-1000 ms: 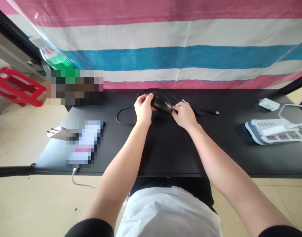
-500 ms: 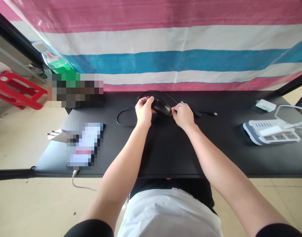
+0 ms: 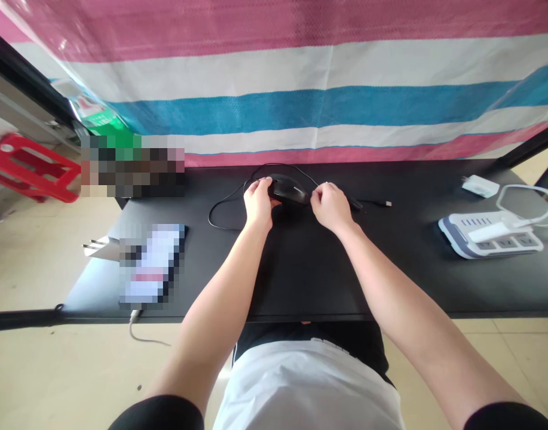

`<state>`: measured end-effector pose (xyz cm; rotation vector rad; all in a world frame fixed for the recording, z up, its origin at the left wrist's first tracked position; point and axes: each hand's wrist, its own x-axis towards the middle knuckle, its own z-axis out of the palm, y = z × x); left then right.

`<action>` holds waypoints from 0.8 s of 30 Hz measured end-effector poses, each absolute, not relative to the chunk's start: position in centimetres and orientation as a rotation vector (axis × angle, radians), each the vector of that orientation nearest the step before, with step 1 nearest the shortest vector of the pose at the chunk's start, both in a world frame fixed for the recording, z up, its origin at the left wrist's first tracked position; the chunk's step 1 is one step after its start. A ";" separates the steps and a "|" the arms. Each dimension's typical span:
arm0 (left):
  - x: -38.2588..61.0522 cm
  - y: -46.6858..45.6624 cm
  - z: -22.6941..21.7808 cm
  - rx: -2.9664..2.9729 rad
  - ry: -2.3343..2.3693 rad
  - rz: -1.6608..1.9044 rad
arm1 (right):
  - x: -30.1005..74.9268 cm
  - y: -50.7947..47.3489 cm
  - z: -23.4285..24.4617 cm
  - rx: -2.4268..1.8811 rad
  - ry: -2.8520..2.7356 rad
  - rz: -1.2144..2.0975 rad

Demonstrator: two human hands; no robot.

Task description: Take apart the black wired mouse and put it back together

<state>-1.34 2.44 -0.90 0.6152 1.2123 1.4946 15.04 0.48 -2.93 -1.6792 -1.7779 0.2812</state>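
Note:
A black wired computer mouse (image 3: 288,190) lies on the black table (image 3: 309,269) near its far edge. My left hand (image 3: 257,203) is curled around the mouse's left side and grips it. My right hand (image 3: 330,206) sits at the mouse's right end with its fingers pinched together, apparently on the thin black cable (image 3: 224,206); the pinch itself is hard to make out. The cable loops off to the left of the mouse and also runs right to a USB plug (image 3: 387,203).
A white power strip (image 3: 489,236) with a white cord lies at the right, a small white adapter (image 3: 480,186) behind it. A blurred flat item (image 3: 150,263) lies at the left. A striped tarp (image 3: 300,89) hangs behind the table; a red stool (image 3: 29,170) stands at far left.
The mouse, held tilted up between both hands before, now sits lower and flatter on the table. Both hands stay on it.

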 end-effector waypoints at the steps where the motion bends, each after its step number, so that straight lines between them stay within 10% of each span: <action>1: -1.3 2.5 -0.9 0.587 1.213 1.486 | 15.2 0.5 -2.9 -1.616 -1.739 0.363; 24: -0.5 1.1 -0.1 0.616 0.901 1.420 | 14.5 -0.7 -2.4 -1.139 -1.728 0.637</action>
